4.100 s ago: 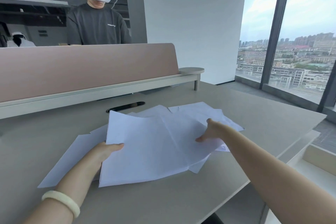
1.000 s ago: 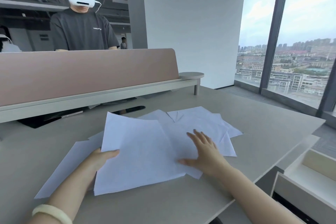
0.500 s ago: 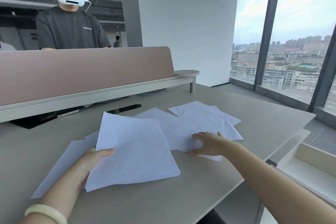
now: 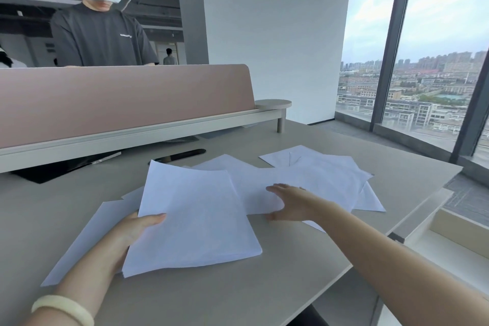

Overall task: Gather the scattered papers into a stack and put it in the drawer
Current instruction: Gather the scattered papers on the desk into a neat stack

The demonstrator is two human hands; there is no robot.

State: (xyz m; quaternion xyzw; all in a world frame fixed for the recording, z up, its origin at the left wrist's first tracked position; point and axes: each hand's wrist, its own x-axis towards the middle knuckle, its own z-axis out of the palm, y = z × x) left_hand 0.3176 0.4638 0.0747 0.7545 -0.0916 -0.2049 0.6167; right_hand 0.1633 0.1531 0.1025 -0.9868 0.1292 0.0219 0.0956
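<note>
Papers lie in two lots on the desk point(image 4: 238, 299): a partly squared stack point(image 4: 195, 219) toward the near edge, and loose sheets point(image 4: 325, 180) fanned toward the far right corner. A single sheet point(image 4: 87, 241) pokes out from under the stack on the near-left side. The left hand point(image 4: 137, 230) pinches the stack's left edge, thumb on top and fingers hidden beneath, and seems to raise that side a little. The right hand point(image 4: 293, 204) lies flat with straight fingers on the nearest loose sheets, gripping nothing. The step in hand looks like drawing those sheets in to join the stack. To do it well, press lightly with the flat fingers and drag the whole fan toward the stack in one sweep, not sheet by sheet. Too hard a press would likely crease the top sheet; too light a press would let the lower ones slip out from under it. The sheets nearest the right edge want watching, since the open drawer point(image 4: 449, 243) sits just below that side. The single sheet also needs collecting before the edges are squared.
</note>
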